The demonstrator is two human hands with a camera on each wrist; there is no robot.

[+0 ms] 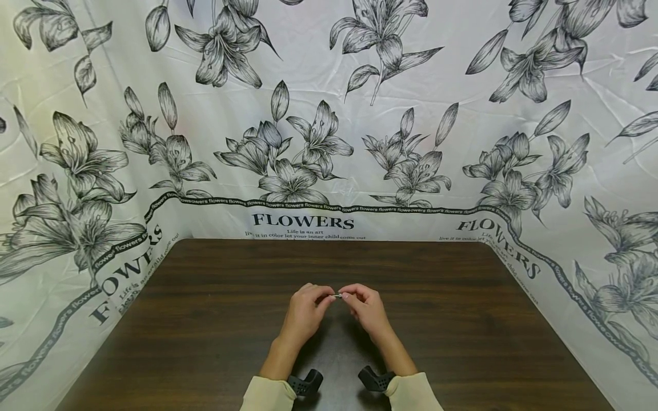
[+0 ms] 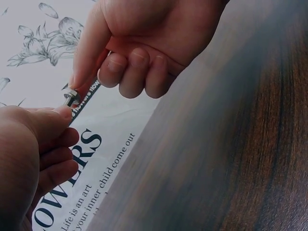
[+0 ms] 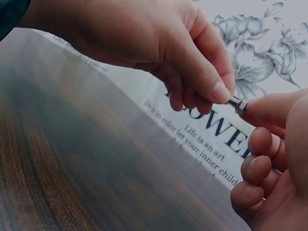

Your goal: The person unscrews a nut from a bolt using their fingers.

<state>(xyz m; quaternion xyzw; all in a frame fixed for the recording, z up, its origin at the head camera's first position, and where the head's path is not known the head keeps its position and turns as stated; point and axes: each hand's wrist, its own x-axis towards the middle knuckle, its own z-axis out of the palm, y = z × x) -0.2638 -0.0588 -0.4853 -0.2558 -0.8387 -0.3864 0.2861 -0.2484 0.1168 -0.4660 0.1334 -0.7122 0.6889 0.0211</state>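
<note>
A small silvery metal bolt (image 2: 71, 99) spans the gap between the two hands, raised over the table. Its ridged thread shows in the left wrist view, with a wider hex-shaped part (image 3: 242, 107) at the right hand's fingertips. My left hand (image 1: 302, 311) pinches the threaded end between thumb and index finger, which hide that tip. From the other side my right hand (image 1: 369, 311) pinches the hex-shaped end with thumb and index finger. The other fingers of the right hand curl in loosely. Whether the hex part is a nut or the bolt's head I cannot tell.
A dark brown wooden table (image 1: 205, 319) lies beneath the hands. White cloth (image 1: 354, 154) with black flower prints and lettering surrounds its back and sides. Black wrist devices (image 1: 306, 382) sit by the cream sleeves (image 1: 268, 394).
</note>
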